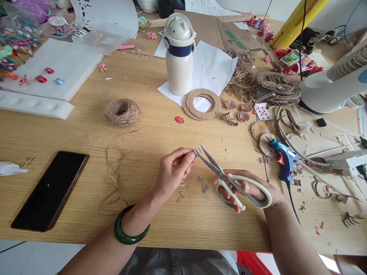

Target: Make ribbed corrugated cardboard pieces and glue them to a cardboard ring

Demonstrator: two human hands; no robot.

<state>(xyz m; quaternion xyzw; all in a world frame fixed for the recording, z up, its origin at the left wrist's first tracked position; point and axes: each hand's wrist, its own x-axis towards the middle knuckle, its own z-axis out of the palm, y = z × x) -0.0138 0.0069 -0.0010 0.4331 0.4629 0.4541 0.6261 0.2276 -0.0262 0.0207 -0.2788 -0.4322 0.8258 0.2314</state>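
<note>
Left hand (pixel 173 172) – closed in a pinch on a small corrugated cardboard strip (pixel 200 151), held above the wooden tabletop (pixel 86 133). Right hand (pixel 246 190) – gripping the looped handles of scissors (pixel 220 173), blades set at the strip. A hot glue gun (pixel 282 160) is laid just beside the right hand; cardboard scraps (pixel 204 188) are scattered below the hands. Further off are placed a jute twine ball (pixel 122 112), a cardboard ring (pixel 202 104), a white bottle (pixel 179 53) and a smartphone (pixel 48 191).
</note>
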